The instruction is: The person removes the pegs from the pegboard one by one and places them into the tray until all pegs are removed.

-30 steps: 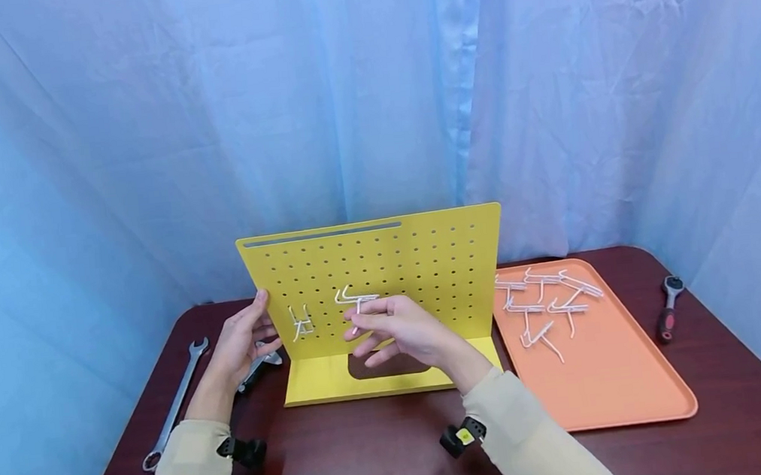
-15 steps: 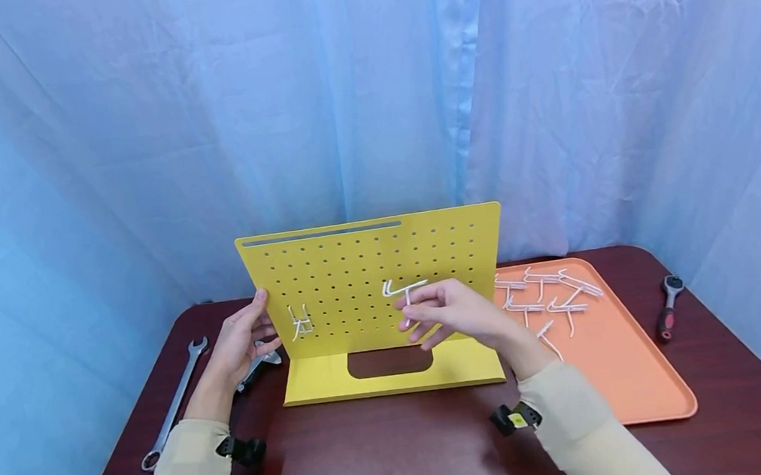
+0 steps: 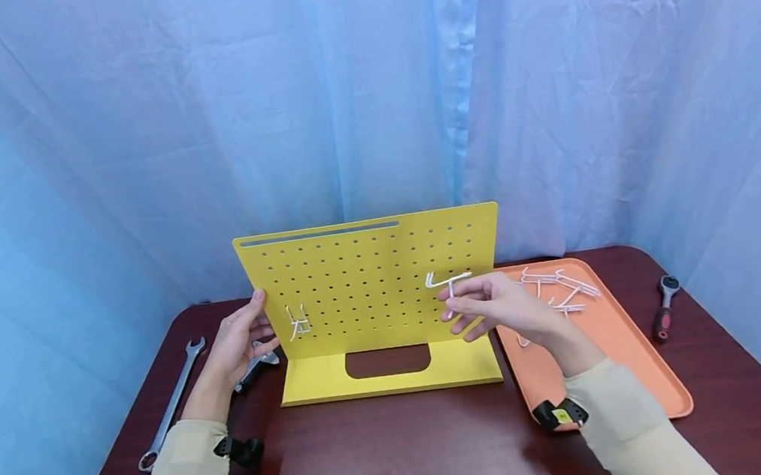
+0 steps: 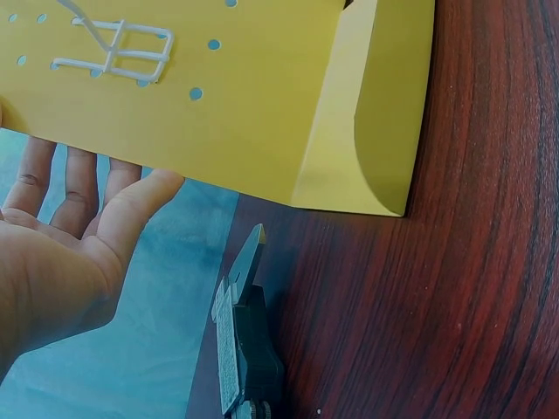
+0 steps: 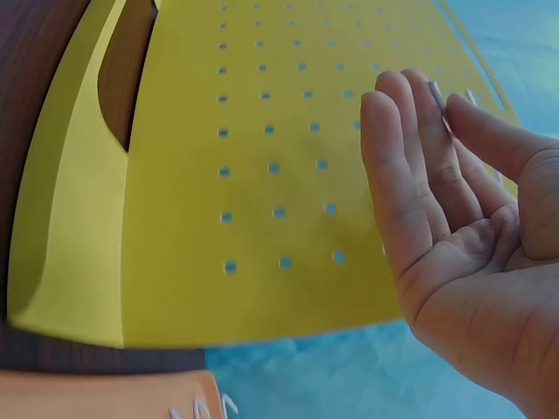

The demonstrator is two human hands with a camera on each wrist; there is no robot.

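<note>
A yellow pegboard (image 3: 371, 283) stands upright on its bent base. My left hand (image 3: 243, 336) grips its left edge, thumb at the front; in the left wrist view several fingers (image 4: 80, 179) reach behind the board. One white wire hook (image 3: 299, 321) hangs low on the board's left side, its prongs in the holes. My right hand (image 3: 495, 307) pinches another white hook (image 3: 451, 282) by its stem between thumb and fingers, before the board's right part. In the right wrist view the hand hides most of that hook; only its stem end (image 5: 438, 94) shows clearly.
An orange tray (image 3: 626, 367) with several white hooks (image 3: 565, 289) stands at the right, partly behind my right arm. Beyond it lies a ratchet (image 3: 665, 308). To the left are a combination wrench (image 3: 176, 399) and an adjustable wrench (image 3: 256, 363). Curtains surround the table.
My right hand has moved to the right across the front of the pegboard, carrying the pinched hook from the middle towards the tray side. My left hand stays on the board's edge.
</note>
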